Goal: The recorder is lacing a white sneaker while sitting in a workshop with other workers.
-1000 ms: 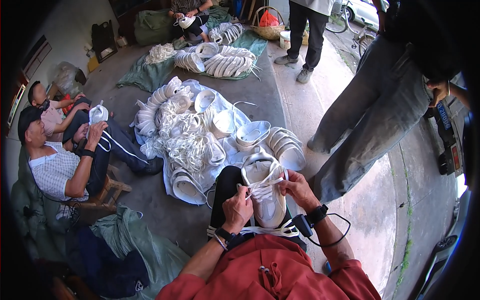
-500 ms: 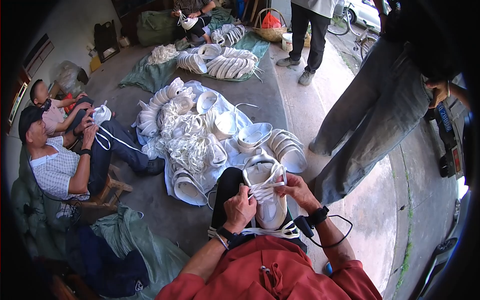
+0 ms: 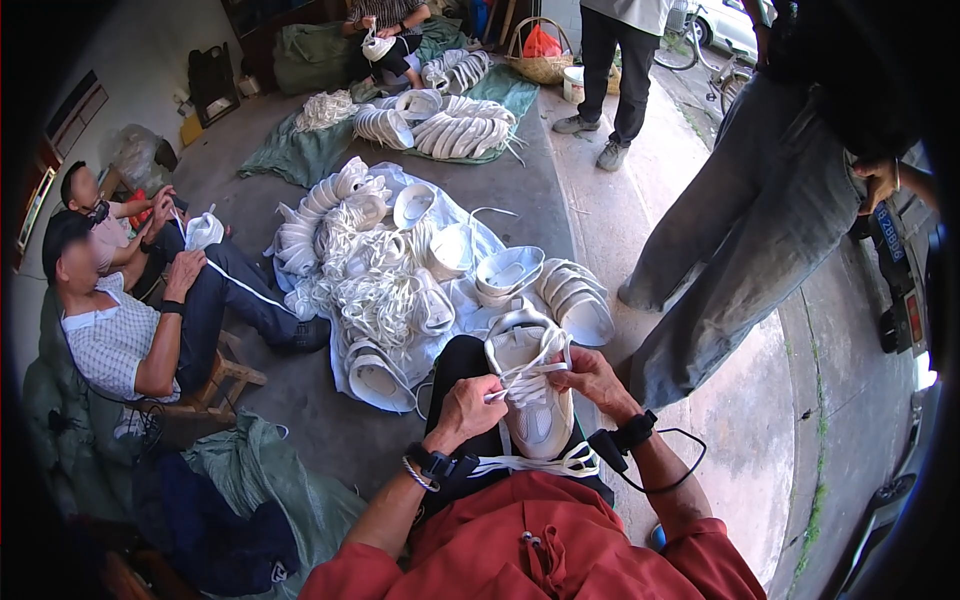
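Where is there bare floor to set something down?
Floor looks bare between stool, green sack and white sheet, and between white sheet and green sheet. Crowded: the white sheet, under uppers and laces; around the shoe, between left hand and right hand.

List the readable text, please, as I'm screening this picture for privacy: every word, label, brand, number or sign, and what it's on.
Blue plate on the vehicle at right: white characters, not copied out here.
White mark on the dark blue cloth, lower left: too small to read.
Wall panel, upper left: too blurred to read.
White shoe, lower centre: no readable text.
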A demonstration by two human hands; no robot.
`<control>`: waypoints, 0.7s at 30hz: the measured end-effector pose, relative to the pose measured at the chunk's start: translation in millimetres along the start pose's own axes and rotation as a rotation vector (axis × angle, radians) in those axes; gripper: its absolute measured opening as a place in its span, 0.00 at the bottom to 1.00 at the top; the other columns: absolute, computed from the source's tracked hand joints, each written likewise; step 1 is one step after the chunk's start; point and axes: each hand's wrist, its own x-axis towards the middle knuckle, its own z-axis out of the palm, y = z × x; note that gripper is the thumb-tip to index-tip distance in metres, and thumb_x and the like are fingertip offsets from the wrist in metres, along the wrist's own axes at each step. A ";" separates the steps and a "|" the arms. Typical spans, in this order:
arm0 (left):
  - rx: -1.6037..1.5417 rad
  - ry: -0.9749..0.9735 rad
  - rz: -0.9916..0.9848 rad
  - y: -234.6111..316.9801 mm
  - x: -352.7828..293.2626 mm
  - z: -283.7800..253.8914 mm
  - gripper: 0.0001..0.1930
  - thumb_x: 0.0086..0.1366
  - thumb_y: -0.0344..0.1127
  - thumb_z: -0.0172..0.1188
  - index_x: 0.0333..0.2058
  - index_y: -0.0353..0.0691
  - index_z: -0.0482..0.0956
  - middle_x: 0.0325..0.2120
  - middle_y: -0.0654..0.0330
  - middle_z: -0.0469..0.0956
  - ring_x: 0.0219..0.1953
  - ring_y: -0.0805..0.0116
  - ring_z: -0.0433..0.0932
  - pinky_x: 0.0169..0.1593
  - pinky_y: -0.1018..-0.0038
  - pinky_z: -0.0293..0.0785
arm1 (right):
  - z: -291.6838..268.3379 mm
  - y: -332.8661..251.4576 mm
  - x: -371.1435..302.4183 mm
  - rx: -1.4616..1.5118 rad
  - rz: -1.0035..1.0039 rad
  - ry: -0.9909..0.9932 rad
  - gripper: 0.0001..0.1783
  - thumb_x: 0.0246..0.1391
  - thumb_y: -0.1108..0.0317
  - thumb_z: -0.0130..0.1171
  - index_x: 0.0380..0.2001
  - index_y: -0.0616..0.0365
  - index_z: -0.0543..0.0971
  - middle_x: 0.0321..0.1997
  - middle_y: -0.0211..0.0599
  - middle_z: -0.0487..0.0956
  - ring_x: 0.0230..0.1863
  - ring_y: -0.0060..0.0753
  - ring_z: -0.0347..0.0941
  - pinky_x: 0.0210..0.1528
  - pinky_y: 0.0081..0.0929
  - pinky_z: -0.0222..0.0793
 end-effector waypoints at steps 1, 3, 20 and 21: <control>-0.059 -0.108 0.017 -0.8 1.2 -3.9 0.05 0.48 0.31 0.57 0.24 0.37 0.74 0.18 0.53 0.76 0.22 0.57 0.77 0.26 0.68 0.70 | 0.6 -0.2 0.3 0.002 -0.003 0.000 0.07 0.50 0.72 0.58 0.33 0.60 0.75 0.26 0.25 0.74 0.27 0.15 0.68 0.32 0.16 0.65; -0.029 -0.133 -0.027 0.6 3.1 -9.9 0.07 0.46 0.33 0.58 0.26 0.39 0.75 0.19 0.52 0.76 0.24 0.51 0.77 0.28 0.62 0.71 | 1.0 -0.2 0.8 0.010 -0.002 0.000 0.07 0.50 0.72 0.58 0.33 0.61 0.75 0.26 0.25 0.74 0.27 0.15 0.68 0.32 0.16 0.65; -0.413 -0.192 -0.167 -3.8 -2.1 -16.3 0.11 0.56 0.37 0.57 0.24 0.33 0.76 0.13 0.65 0.69 0.17 0.80 0.65 0.21 0.77 0.61 | -1.7 0.9 -3.2 0.075 0.040 -0.022 0.11 0.50 0.69 0.60 0.38 0.59 0.76 0.31 0.26 0.76 0.32 0.17 0.70 0.37 0.18 0.67; -0.395 -0.223 -0.169 -6.5 -1.4 -16.0 0.12 0.56 0.38 0.57 0.23 0.33 0.75 0.12 0.65 0.68 0.17 0.79 0.64 0.21 0.76 0.60 | -1.0 -0.3 -4.2 0.077 0.045 -0.023 0.11 0.50 0.69 0.60 0.38 0.59 0.76 0.31 0.26 0.76 0.32 0.17 0.70 0.37 0.18 0.67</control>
